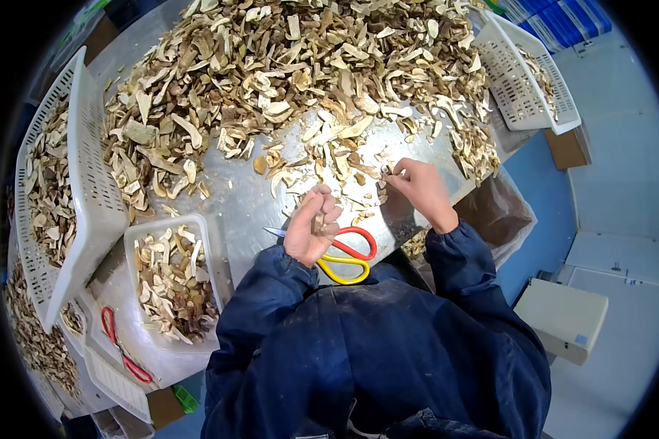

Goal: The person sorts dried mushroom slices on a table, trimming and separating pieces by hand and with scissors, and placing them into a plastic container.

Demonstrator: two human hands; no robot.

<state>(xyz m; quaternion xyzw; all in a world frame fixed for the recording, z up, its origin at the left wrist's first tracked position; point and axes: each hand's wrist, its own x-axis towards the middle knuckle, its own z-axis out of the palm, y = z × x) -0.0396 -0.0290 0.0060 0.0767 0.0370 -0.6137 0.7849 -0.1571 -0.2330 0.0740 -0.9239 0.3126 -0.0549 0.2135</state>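
Observation:
Dried mushroom slices [300, 66] lie in a large heap on the metal table [234, 197], with smaller bits scattered before me. My left hand [312, 227] is held palm up, its fingers curled inward; whatever lies inside them is mostly hidden. Beneath that hand rests a pair of scissors [359, 233] with one red and one yellow handle loop, the blade tip showing on the left. At the near edge of the scattered slices, my right hand [422, 192] pinches a small mushroom piece [386, 171] between thumb and forefinger.
A clear plastic tub [216, 282] of slices stands at left, beside a tilted white basket [99, 197] of slices. Red-handled scissors [111, 329] lie nearby. Another white basket [516, 91] sits far right. A lined bin [501, 216] is below the table's right edge.

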